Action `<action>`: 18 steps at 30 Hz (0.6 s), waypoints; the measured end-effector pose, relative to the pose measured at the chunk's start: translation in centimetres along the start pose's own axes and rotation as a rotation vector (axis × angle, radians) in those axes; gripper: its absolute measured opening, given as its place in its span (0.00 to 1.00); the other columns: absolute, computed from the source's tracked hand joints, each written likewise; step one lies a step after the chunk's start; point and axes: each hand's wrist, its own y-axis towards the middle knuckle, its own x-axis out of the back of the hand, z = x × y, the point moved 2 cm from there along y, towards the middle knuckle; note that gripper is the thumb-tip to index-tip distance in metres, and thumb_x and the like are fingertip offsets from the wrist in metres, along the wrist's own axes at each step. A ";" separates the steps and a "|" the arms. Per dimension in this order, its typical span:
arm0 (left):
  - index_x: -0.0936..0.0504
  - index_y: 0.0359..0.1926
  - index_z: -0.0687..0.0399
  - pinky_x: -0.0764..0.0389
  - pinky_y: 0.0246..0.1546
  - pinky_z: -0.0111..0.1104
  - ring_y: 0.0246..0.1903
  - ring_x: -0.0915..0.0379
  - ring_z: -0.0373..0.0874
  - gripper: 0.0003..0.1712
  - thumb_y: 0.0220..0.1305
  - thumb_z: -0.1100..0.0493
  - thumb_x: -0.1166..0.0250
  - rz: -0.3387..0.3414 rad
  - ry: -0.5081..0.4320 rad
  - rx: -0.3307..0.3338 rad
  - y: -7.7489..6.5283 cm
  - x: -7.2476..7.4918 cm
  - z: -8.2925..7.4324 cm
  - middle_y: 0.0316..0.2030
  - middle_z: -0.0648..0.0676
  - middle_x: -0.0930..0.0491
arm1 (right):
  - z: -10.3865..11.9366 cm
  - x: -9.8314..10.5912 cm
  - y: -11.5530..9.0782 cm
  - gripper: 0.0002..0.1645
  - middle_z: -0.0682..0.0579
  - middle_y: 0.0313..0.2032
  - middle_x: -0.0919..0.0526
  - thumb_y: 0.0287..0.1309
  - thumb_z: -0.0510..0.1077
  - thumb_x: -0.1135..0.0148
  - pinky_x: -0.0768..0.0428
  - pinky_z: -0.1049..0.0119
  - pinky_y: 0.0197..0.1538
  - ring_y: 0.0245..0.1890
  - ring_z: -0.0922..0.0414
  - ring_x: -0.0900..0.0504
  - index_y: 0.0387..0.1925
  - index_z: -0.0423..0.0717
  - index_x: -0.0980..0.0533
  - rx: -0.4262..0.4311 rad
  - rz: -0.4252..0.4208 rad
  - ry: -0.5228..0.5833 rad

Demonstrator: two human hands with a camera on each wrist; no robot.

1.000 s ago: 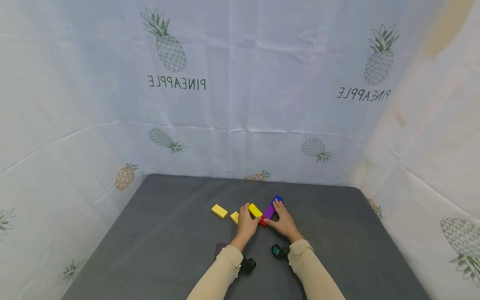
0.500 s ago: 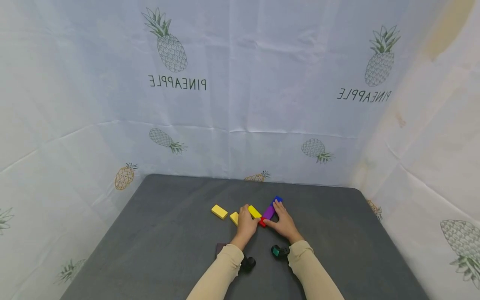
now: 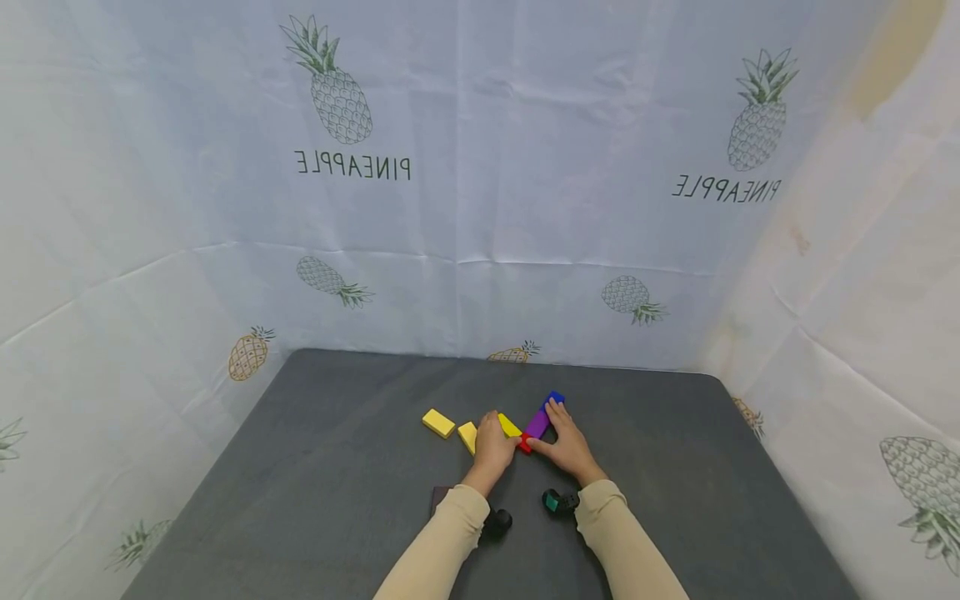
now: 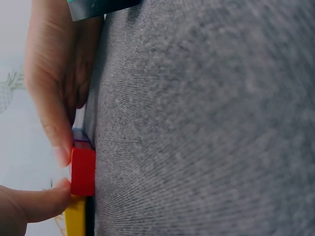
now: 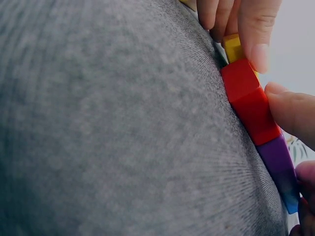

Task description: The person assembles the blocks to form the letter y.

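Several coloured blocks form a V on the dark table. A bright yellow block (image 3: 509,426) makes the left arm and meets a red block (image 3: 526,443) at the near corner. From there a purple block (image 3: 537,424) and a blue block (image 3: 553,398) run up to the right. My left hand (image 3: 495,447) pinches the yellow block, fingers along its left side and thumb by the red one. My right hand (image 3: 572,450) presses on the row, its thumb at the red block's edge and its extended fingers over the purple and blue blocks.
Left of my left hand lie two paler yellow blocks, one farther out (image 3: 438,422) and one beside the fingers (image 3: 468,436). A dark brown flat piece (image 3: 441,497) sits partly under my left sleeve. A patterned cloth (image 3: 465,208) hangs behind the table (image 3: 337,500).
My left hand has shifted slightly nearer, and the yellow block's far end has come down and nearer with it. The right hand and the red, purple and blue blocks look unmoved.
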 end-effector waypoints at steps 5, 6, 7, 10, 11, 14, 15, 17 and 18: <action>0.30 0.57 0.77 0.26 0.56 0.47 0.53 0.27 0.62 0.39 0.48 0.60 0.25 0.011 0.055 0.009 -0.2 0.0 -0.1 0.57 0.72 0.29 | 0.1 0.0 -0.1 0.56 0.40 0.72 0.48 0.50 0.61 0.33 0.48 0.39 0.69 0.73 0.41 0.53 0.70 0.35 0.45 0.003 0.001 0.000; 0.30 0.57 0.78 0.26 0.55 0.47 0.52 0.26 0.63 0.39 0.47 0.61 0.25 0.012 0.063 0.008 -0.2 0.0 -0.2 0.57 0.73 0.30 | 0.1 0.0 -0.1 0.56 0.39 0.72 0.48 0.50 0.61 0.33 0.48 0.39 0.69 0.73 0.41 0.53 0.70 0.35 0.45 0.004 0.001 -0.001; 0.30 0.56 0.78 0.25 0.55 0.47 0.51 0.26 0.63 0.39 0.47 0.61 0.25 0.012 0.073 0.006 -0.3 0.1 -0.3 0.56 0.73 0.30 | 0.0 0.0 -0.1 0.56 0.39 0.72 0.48 0.50 0.62 0.34 0.48 0.39 0.69 0.73 0.41 0.53 0.70 0.35 0.45 0.005 0.001 0.000; 0.32 0.58 0.80 0.24 0.54 0.48 0.51 0.26 0.64 0.41 0.47 0.61 0.25 0.022 0.086 0.008 -0.4 0.3 -0.5 0.57 0.74 0.31 | -0.1 0.0 0.0 0.56 0.40 0.72 0.48 0.50 0.62 0.34 0.48 0.40 0.69 0.73 0.42 0.54 0.70 0.36 0.45 0.001 -0.003 -0.005; 0.33 0.58 0.80 0.24 0.54 0.48 0.52 0.26 0.64 0.42 0.47 0.62 0.25 0.026 0.092 0.005 -0.4 0.3 -0.6 0.57 0.75 0.32 | -0.1 0.0 0.1 0.56 0.40 0.72 0.48 0.50 0.62 0.33 0.48 0.39 0.69 0.73 0.41 0.54 0.70 0.36 0.45 0.003 -0.006 -0.005; 0.35 0.60 0.81 0.25 0.54 0.47 0.53 0.28 0.65 0.44 0.47 0.62 0.25 0.045 0.099 0.007 -0.5 0.3 -0.7 0.59 0.76 0.34 | -0.2 0.1 0.2 0.56 0.41 0.72 0.48 0.50 0.62 0.34 0.48 0.40 0.70 0.73 0.42 0.55 0.70 0.37 0.45 0.003 -0.012 -0.007; 0.36 0.61 0.81 0.25 0.54 0.47 0.54 0.28 0.65 0.45 0.47 0.62 0.25 0.053 0.097 0.009 -0.6 0.4 -0.8 0.60 0.76 0.35 | -0.2 0.0 0.2 0.56 0.41 0.72 0.48 0.50 0.62 0.34 0.48 0.40 0.70 0.73 0.43 0.55 0.70 0.37 0.45 0.003 -0.013 -0.008; 0.37 0.61 0.80 0.25 0.55 0.47 0.54 0.29 0.64 0.45 0.47 0.62 0.25 0.069 0.089 0.007 -0.7 0.6 -0.8 0.61 0.76 0.36 | -0.2 0.0 0.2 0.56 0.41 0.72 0.48 0.50 0.63 0.34 0.48 0.40 0.70 0.73 0.42 0.55 0.70 0.37 0.45 0.003 -0.010 -0.004; 0.37 0.62 0.79 0.26 0.56 0.48 0.55 0.29 0.64 0.45 0.47 0.61 0.25 0.078 0.078 0.007 -0.8 0.7 -0.8 0.61 0.75 0.36 | -0.2 0.0 0.2 0.56 0.41 0.72 0.48 0.50 0.63 0.34 0.49 0.40 0.70 0.73 0.43 0.55 0.70 0.37 0.45 0.000 -0.007 -0.003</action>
